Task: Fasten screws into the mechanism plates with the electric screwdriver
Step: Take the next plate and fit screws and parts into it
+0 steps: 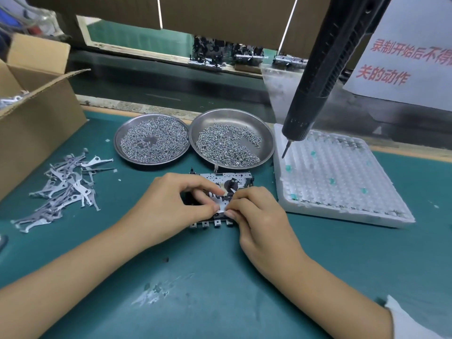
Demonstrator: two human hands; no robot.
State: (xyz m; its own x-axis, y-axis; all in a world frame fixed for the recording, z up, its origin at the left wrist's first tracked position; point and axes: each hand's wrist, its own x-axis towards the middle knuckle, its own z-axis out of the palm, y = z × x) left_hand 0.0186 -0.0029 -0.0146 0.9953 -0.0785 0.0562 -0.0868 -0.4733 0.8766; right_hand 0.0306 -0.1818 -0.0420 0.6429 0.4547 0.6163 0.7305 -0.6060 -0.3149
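Non-task items on green bench mat (pixel 220 277)

Open brown cardboard box (pixel 36 133) at left; white moulded foam tray (pixel 342 182) at right; white notice with red characters (pixel 406 57) behind.

A factory assembly bench — a station on a production line. A green work mat (pixel 220 277) covers the bench, with a conveyor belt (pixel 159 91) running behind it and more metal assemblies (pixel 220 57) waiting on the far side. Two steel dishes (pixel 117 140) heaped with small screws (pixel 225 145) sit side by side, near a loose pile of stamped metal levers (pixel 63 184) and an open cardboard box (pixel 36 118) of parts. An electric screwdriver (pixel 325 69) hangs from above over a white foam tray (pixel 342 211) — and a printed notice (pixel 403 57) in red Chinese characters is posted at right.
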